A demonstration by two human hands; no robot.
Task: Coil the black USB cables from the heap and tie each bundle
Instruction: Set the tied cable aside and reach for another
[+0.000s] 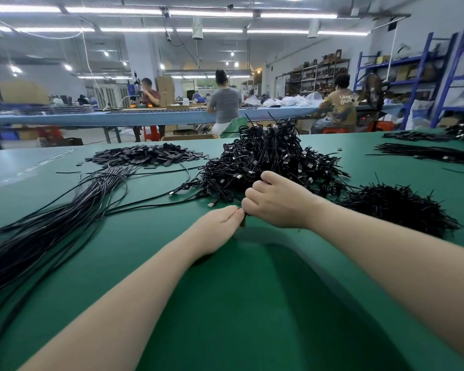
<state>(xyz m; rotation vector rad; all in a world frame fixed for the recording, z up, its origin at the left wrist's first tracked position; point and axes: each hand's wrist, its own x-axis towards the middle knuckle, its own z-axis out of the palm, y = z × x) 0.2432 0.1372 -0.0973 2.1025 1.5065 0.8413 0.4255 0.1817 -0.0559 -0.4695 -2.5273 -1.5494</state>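
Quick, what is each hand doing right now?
Left hand: fingers straight, tips pinching a small black piece.
Right hand: fingers curled, gripping the same black piece; what it is cannot be told.

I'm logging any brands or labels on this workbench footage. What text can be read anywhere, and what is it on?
"UNK... OWN": pale print on the back of a seated worker's yellow-brown T-shirt, partly cut off.
Boxes on the blue shelving: any print is too small and blurred to read.
Cable heap: no readable markings.
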